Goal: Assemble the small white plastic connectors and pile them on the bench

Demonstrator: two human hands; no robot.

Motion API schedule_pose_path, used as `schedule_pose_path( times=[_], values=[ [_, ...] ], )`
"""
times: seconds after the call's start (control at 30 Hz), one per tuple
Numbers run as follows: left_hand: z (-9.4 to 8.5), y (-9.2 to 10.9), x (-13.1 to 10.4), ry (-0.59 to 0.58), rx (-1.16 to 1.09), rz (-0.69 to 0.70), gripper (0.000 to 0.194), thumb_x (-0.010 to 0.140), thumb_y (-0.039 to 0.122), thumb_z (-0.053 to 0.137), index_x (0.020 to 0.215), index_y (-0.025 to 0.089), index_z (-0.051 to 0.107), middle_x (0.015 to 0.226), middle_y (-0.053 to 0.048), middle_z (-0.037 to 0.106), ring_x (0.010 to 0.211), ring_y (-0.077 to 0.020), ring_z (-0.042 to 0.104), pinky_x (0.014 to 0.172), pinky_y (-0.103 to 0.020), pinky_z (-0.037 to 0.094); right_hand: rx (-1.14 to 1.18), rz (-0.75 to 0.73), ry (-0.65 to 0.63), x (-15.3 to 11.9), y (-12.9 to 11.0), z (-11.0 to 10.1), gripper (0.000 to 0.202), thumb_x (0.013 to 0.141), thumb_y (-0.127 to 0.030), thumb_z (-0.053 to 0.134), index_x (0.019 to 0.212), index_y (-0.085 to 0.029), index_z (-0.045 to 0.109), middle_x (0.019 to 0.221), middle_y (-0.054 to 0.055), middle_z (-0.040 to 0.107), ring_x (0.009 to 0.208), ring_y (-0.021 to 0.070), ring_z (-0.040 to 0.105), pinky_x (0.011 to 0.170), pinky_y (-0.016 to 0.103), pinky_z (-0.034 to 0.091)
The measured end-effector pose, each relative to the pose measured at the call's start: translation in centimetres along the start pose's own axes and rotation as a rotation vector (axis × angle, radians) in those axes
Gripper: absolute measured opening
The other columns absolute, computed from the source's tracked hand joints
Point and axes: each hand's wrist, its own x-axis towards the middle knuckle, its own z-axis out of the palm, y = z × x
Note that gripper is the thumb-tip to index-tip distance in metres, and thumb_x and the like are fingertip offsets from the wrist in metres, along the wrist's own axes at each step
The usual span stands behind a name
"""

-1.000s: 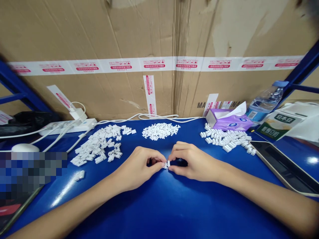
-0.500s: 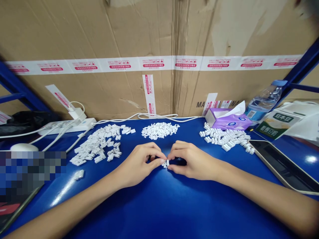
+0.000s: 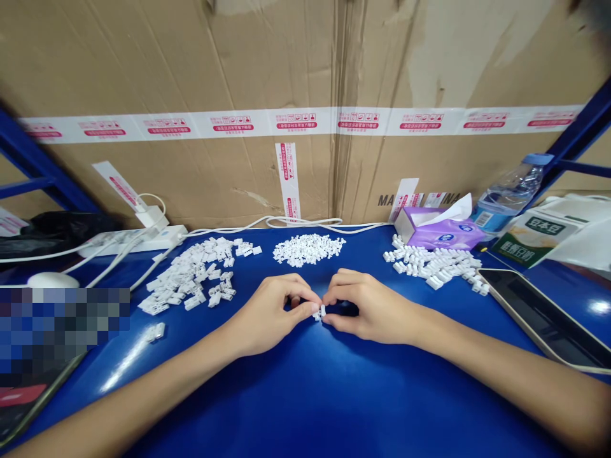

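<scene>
Between the fingertips of both hands is a small white plastic piece (image 3: 319,313), which looks like a wire connector; its details are too small to make out. My left hand (image 3: 274,312) pinches it from the left with thumb and forefinger. From the right, my right hand (image 3: 360,305) closes thumb and fingers on the same piece. Beyond the left hand spreads a pile of white connector-like pieces (image 3: 191,273). A heap of tiny white parts (image 3: 309,250) lies behind both hands, and rounded white pieces (image 3: 429,262) form a pile at the right.
A phone (image 3: 548,318) lies at the right, near a purple tissue pack (image 3: 439,232), a water bottle (image 3: 506,197) and a carton (image 3: 529,235). At the left are a power strip (image 3: 138,242), cables and two joined white pieces (image 3: 155,333). Cardboard (image 3: 214,172) stands along the back.
Both hands keep their pinch on the small white piece, with barely any finger movement. The whole view has shifted very slightly.
</scene>
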Motion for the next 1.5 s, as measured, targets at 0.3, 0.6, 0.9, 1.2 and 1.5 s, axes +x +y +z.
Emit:
schedule_pose_path(
  times=[0.3, 0.6, 0.9, 1.2, 1.5],
  values=[
    [-0.15, 0.15, 0.05, -0.030, 0.009, -0.011, 0.018, 0.091, 0.029, 0.065, 0.086, 0.022, 0.081, 0.088, -0.003, 0.070, 0.069, -0.0137, 0.054, 0.064, -0.028, 0.039, -0.004, -0.011, 0.005, -0.09, 0.09, 0.03, 0.011, 0.090, -0.024, 0.071, 0.098, -0.017, 0.075, 0.091, 0.006, 0.069, 0.088, 0.0194, 0.061, 0.081, 0.034, 0.048],
    [0.12, 0.11, -0.04, -0.002, 0.029, -0.002, 0.017, 0.091, 0.026, 0.065, 0.083, 0.023, 0.080, 0.086, -0.001, 0.069, 0.068, -0.0133, 0.054, 0.064, -0.027, 0.039, -0.005, -0.013, 0.011, -0.03, 0.00, 0.01, 0.011, 0.090, -0.022, 0.071, 0.099, -0.018, 0.075, 0.090, 0.006, 0.069, 0.087, 0.0197, 0.061, 0.080, 0.034, 0.048],
    [0.31, -0.24, -0.10, 0.030, 0.069, -0.008, 0.012, 0.091, 0.030, 0.068, 0.090, 0.025, 0.079, 0.083, 0.000, 0.068, 0.068, -0.0136, 0.055, 0.063, -0.027, 0.040, 0.004, -0.005, 0.005, 0.03, -0.08, 0.02, 0.010, 0.089, -0.022, 0.072, 0.098, -0.017, 0.074, 0.091, 0.006, 0.069, 0.088, 0.0200, 0.061, 0.081, 0.034, 0.049],
    [0.47, 0.15, -0.04, 0.069, 0.116, -0.008, 0.012, 0.090, 0.028, 0.068, 0.084, 0.023, 0.077, 0.079, 0.000, 0.066, 0.068, -0.0146, 0.054, 0.063, -0.028, 0.040, 0.001, -0.010, 0.006, -0.08, 0.03, 0.07, 0.008, 0.091, -0.024, 0.070, 0.096, -0.018, 0.074, 0.090, 0.005, 0.069, 0.087, 0.0196, 0.062, 0.082, 0.035, 0.049],
    [0.60, 0.47, -0.27, 0.089, 0.131, 0.008, 0.011, 0.089, 0.025, 0.068, 0.083, 0.023, 0.076, 0.076, 0.001, 0.065, 0.064, -0.0133, 0.052, 0.062, -0.027, 0.040, 0.002, -0.011, 0.010, 0.12, 0.13, 0.13, 0.007, 0.091, -0.023, 0.070, 0.094, -0.018, 0.073, 0.089, 0.005, 0.068, 0.086, 0.0192, 0.061, 0.081, 0.034, 0.048]
  ],
)
